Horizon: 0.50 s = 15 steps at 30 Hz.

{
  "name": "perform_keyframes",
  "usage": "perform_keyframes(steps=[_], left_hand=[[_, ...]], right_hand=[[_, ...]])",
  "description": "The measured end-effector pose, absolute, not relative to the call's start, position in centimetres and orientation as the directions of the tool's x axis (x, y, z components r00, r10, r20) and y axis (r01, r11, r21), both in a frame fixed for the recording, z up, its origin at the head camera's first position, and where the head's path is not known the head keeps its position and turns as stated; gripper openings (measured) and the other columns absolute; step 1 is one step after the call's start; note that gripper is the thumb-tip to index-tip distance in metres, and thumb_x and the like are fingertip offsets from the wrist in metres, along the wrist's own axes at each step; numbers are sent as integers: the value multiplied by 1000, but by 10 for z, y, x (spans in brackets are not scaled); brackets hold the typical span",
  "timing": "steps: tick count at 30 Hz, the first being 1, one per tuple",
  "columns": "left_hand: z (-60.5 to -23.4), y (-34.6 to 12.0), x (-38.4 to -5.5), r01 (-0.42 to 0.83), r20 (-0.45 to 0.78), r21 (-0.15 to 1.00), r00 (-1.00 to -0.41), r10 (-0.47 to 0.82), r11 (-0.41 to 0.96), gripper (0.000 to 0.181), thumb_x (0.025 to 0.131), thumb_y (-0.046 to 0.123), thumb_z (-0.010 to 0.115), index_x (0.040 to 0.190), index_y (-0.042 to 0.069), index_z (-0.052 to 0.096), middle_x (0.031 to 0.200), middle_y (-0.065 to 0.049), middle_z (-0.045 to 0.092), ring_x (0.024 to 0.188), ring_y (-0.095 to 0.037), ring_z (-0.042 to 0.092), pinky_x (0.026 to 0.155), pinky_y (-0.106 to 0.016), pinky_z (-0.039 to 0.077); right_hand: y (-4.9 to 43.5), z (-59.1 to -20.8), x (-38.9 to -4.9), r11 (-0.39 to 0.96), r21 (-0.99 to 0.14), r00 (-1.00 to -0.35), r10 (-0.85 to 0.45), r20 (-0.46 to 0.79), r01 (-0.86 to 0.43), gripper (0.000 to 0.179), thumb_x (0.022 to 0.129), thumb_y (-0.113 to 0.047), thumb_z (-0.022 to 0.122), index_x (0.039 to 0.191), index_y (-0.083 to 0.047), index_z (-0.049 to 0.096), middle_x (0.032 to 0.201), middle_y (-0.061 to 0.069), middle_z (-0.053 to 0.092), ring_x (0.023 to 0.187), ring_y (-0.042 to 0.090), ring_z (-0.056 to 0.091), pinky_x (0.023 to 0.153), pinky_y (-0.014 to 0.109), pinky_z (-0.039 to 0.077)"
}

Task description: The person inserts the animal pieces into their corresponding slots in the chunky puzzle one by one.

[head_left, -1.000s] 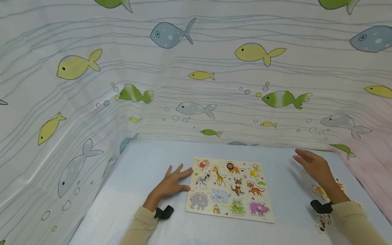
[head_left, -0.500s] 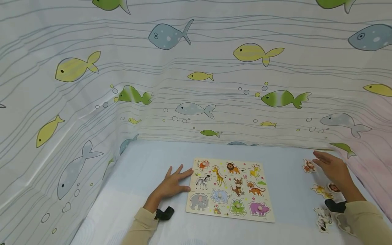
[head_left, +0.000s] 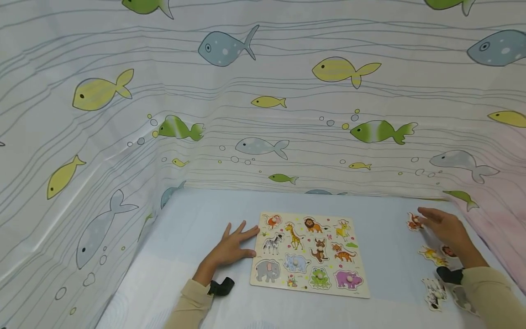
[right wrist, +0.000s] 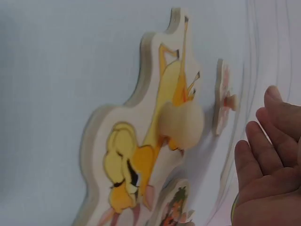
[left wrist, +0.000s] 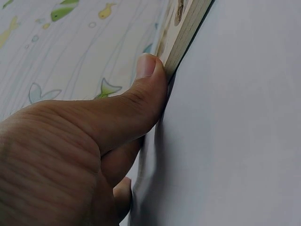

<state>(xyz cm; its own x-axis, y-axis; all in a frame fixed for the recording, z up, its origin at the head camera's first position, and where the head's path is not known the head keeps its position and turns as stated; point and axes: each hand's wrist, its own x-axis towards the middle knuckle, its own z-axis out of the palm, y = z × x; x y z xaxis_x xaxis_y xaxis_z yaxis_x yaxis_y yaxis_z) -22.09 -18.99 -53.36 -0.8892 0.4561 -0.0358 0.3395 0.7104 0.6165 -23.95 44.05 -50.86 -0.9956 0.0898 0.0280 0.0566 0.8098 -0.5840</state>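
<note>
A wooden peg puzzle board (head_left: 310, 269) with animal pictures lies mid-table; a hippo piece (head_left: 348, 279), a frog piece (head_left: 319, 278) and a blue rhino piece (head_left: 295, 263) sit in it with their knobs. My left hand (head_left: 230, 246) is spread at the board's left edge, the thumb (left wrist: 153, 75) touching its side. My right hand (head_left: 448, 232) hovers over the right side, fingers nearly straight, holding nothing. Its fingertips are close by a small orange-red animal piece (head_left: 415, 221). In the right wrist view, a yellow deer-like piece (right wrist: 164, 103) with a round knob is nearest the camera.
Below the right hand lie a lion piece (head_left: 448, 251), a zebra piece (head_left: 434, 293) and a grey piece (head_left: 463, 299) partly hidden by the sleeve. A fish-patterned sheet (head_left: 263, 123) rises behind and beside the table.
My right hand has moved right, uncovering the loose pieces, then lowered slightly near the orange-red one. The left hand has stayed at the board's edge.
</note>
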Motion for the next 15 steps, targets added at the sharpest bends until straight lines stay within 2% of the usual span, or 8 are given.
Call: perform_keyframes(steps=[8, 15], left_hand=[[-532, -192, -219, 364, -28, 608, -878, 477, 706, 76, 83, 44, 75, 150, 22, 46, 157, 3, 43, 155, -34, 15, 123, -62, -13], [-532, -189, -218, 339, -42, 607, -889, 455, 719, 77, 82, 42, 77, 150, 23, 47, 156, 5, 43, 156, -33, 16, 123, -61, -12]], right_hand=[[446, -519, -245, 787, -598, -987, 78, -142, 149, 79, 100, -58, 48, 153, -1, 35, 152, 37, 33, 133, 63, 32, 95, 75, 37], [448, -526, -250, 830, -555, -997, 21, -79, 62, 70, 102, -51, 51, 146, 2, 45, 149, 36, 38, 132, 62, 34, 97, 75, 36]])
